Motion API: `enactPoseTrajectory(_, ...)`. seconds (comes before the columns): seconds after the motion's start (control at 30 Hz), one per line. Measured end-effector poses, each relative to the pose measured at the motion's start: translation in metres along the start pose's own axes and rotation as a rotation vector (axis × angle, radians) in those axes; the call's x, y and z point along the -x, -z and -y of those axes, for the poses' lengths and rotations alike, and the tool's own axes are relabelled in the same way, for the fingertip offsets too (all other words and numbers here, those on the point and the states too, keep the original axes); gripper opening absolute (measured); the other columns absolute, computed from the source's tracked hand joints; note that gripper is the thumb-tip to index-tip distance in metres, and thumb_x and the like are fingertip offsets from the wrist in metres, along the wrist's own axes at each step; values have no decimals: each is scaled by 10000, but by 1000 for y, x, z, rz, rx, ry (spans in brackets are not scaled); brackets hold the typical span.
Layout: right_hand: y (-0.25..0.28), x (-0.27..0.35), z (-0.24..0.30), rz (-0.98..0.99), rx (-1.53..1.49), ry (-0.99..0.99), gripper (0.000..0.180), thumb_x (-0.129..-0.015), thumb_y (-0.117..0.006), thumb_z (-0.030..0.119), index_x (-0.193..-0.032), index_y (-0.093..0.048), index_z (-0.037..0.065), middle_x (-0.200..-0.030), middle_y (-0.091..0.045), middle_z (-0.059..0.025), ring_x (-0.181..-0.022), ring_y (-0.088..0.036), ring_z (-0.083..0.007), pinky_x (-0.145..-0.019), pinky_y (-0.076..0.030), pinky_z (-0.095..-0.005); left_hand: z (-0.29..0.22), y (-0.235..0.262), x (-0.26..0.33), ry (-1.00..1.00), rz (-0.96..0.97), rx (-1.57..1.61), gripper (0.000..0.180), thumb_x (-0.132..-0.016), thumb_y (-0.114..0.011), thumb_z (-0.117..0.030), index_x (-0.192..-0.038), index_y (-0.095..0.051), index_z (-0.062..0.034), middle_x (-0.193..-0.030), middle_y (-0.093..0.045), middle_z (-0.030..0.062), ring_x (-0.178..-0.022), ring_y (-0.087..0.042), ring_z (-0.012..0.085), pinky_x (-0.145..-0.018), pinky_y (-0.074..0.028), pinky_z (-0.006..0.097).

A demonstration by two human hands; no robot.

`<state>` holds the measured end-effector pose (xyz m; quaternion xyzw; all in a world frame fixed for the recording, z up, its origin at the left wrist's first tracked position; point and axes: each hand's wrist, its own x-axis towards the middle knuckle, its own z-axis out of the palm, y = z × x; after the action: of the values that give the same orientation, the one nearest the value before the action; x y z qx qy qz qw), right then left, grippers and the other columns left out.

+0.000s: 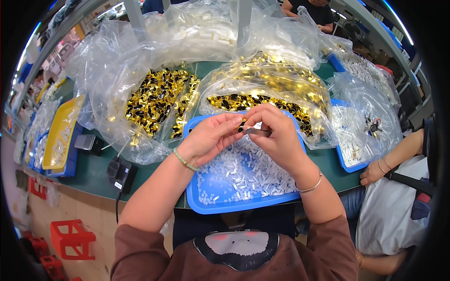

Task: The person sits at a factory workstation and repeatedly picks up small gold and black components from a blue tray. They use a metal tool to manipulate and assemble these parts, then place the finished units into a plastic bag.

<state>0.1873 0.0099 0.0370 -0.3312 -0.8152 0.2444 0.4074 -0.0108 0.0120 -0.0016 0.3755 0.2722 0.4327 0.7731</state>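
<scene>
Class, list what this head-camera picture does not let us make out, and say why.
- Head view, small dark piece: full shape mostly hidden by the left hand.
- Head view, metal tool: one end covered by the right hand.
- Head view, white pieces: outlines blurred by the clear plastic bag.
- Head view, person at upper right: cut off by the top edge.

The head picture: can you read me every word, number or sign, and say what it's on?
There are none that I can read.
Black adapter: a white label, too small to read.
White pieces in the blue tray: some have dark marks, too small to tell if they're writing.
Metal tool in the right hand: no writing I can make out.
</scene>
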Motion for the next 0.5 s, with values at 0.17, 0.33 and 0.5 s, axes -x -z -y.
enactPoseTrajectory(0.17,-3,-1,1,-22,3,-32,167,-713,-702,-35,-830,-595,18,-929,-629,-92,-715,-619,-181,-568,-488,-272,0,0,0,9,-9,-10,300,-988,-550,-192,-1225,-562,-7,-1079,-638,35,-963,-616,57,-848,-530,176)
enactPoseTrajectory(0.33,-4,0,-1,-35,17,-17,179,-701,-712,-30,-827,-597,23,-935,-631,-94,-751,-634,-205,-585,-505,-282,-1,-2,0,10,9,-17,309,-987,-551,-196,-1231,-560,-6,-1091,-640,32,-965,-618,61,-860,-525,190)
enactPoseTrajectory(0.5,-11,3,-4,-80,29,1,200,-690,-734,-16,-828,-596,32,-936,-628,-93,-793,-648,-227,-605,-525,-304,-1,-2,1,17,-4,-29,303,-990,-545,-195,-1232,-562,-14,-1078,-647,27,-960,-621,66,-868,-520,201)
